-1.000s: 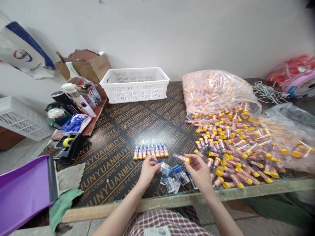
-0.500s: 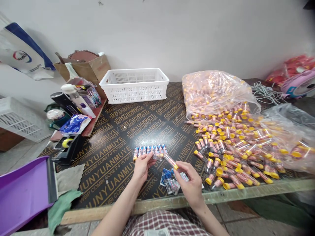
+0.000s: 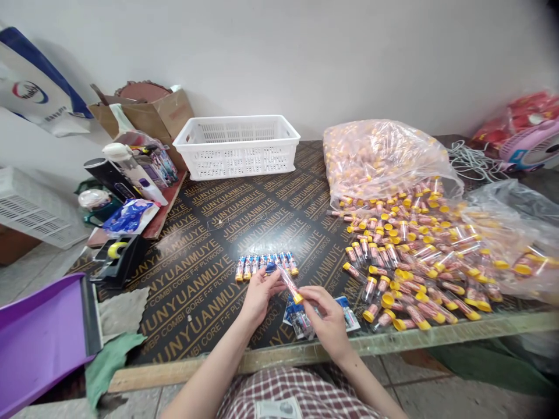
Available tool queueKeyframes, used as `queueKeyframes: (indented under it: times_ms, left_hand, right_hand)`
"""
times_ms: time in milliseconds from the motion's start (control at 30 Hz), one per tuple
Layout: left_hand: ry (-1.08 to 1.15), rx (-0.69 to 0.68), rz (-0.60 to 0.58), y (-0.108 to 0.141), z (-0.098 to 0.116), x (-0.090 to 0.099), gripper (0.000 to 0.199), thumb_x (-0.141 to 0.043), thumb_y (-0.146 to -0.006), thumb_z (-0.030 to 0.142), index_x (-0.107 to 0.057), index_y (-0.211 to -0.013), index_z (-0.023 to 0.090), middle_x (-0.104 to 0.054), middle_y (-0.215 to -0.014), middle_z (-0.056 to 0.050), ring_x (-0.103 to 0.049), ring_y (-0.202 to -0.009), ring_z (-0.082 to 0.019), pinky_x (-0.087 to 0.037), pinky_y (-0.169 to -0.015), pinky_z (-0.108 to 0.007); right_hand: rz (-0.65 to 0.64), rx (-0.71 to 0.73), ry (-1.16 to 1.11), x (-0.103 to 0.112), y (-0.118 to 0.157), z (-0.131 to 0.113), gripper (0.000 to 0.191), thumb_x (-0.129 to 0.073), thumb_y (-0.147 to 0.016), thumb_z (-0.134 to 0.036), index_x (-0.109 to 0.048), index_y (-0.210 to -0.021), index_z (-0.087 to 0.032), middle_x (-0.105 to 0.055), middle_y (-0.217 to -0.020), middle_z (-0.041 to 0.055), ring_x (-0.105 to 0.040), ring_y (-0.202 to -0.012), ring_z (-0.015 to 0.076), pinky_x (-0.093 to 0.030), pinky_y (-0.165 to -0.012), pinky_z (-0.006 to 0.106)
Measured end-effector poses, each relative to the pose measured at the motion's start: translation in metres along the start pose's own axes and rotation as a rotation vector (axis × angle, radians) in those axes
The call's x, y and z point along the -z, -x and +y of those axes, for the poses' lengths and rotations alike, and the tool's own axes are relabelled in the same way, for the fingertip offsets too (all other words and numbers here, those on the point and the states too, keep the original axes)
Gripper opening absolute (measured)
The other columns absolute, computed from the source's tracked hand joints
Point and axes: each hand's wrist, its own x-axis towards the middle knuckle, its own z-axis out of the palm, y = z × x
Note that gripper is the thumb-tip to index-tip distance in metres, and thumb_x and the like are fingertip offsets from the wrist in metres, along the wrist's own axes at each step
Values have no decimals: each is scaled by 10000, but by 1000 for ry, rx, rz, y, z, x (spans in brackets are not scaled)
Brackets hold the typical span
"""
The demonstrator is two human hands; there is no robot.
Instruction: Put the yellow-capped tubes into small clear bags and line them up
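Observation:
A clear tube with a yellow cap [image 3: 290, 285] slants between my hands. My right hand [image 3: 325, 320] is closed around its capped lower end. My left hand [image 3: 261, 295] is closed at the tube's upper end, with a small dark-blue piece [image 3: 271, 267] at its fingertips, too small to name surely. Just beyond lies a row of several filled tubes [image 3: 249, 266] with blue upper parts and yellow lower ends, side by side on the table. Under and beside my right hand are flat blue-and-clear packets [image 3: 349, 314], partly covered by the hand.
A heap of yellow-capped tubes [image 3: 406, 279] spreads on the right from a clear plastic bag [image 3: 379, 154]. A white basket [image 3: 238, 163] stands at the back. On the left are a tape dispenser [image 3: 122, 262], a cardboard box [image 3: 170, 119] and a purple dustpan [image 3: 43, 337].
My left hand has moved off the row of tubes and come to the held tube's upper end, with a blue piece now at its fingertips. My right hand has shifted left with the tube.

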Motion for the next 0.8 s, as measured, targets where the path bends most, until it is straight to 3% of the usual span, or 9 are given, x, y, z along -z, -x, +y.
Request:
queueKeyframes:
  times_ms: [167,267,400,533,633,800]
  left_hand:
    - [20,56,-8,0,3,0,385,-827,-562,266,-553,-805,147,-675,-725,-17,-621,-610,-105,-523,-619,-232]
    - [-41,93,-84,2,3,2,309,-798,-611,280,-612,-788,108,-668,-743,-34,-615,-624,-100,-516,-619,-219]
    - [-134,169,-270,15,3,-1,326,-789,-622,282,-669,-847,79,-665,-770,-57,-607,-653,-115,-507,-631,-237]
    - [-210,241,-358,28,2,-7,362,-802,-598,303,-686,-862,84,-661,-778,-58,-593,-643,-118,-482,-606,-236]
    - [-203,255,-368,31,0,-10,343,-758,-651,373,-689,-818,81,-653,-733,-57,-578,-616,-108,-466,-607,-235]
    - [-97,269,-334,28,-3,-9,338,-759,-653,368,-685,-834,92,-662,-731,-58,-583,-605,-107,-457,-638,-248]
  right_hand:
    - [-43,-17,-44,0,-1,3,213,-523,-844,-143,-635,-992,-246,-622,-935,37,-620,-860,168,-535,-736,299]
    - [-31,23,2,0,-2,6,314,-527,-807,-101,-598,-1073,-253,-598,-988,41,-609,-864,165,-532,-754,313]
    - [1,106,65,2,-5,6,618,-548,-730,-77,-426,-1300,-281,-455,-1286,79,-542,-1072,214,-493,-885,385]
    - [-159,138,-2,9,-10,1,812,-526,-666,-66,-262,-1403,-282,-265,-1470,77,-404,-1271,264,-419,-1006,435]
    - [-288,122,-51,13,-11,-1,840,-502,-633,-43,-253,-1403,-267,-370,-1416,76,-413,-1276,252,-380,-1050,428]
    - [-302,105,-65,11,-10,2,854,-502,-599,-17,-282,-1386,-266,-435,-1364,71,-455,-1247,241,-373,-1063,404]
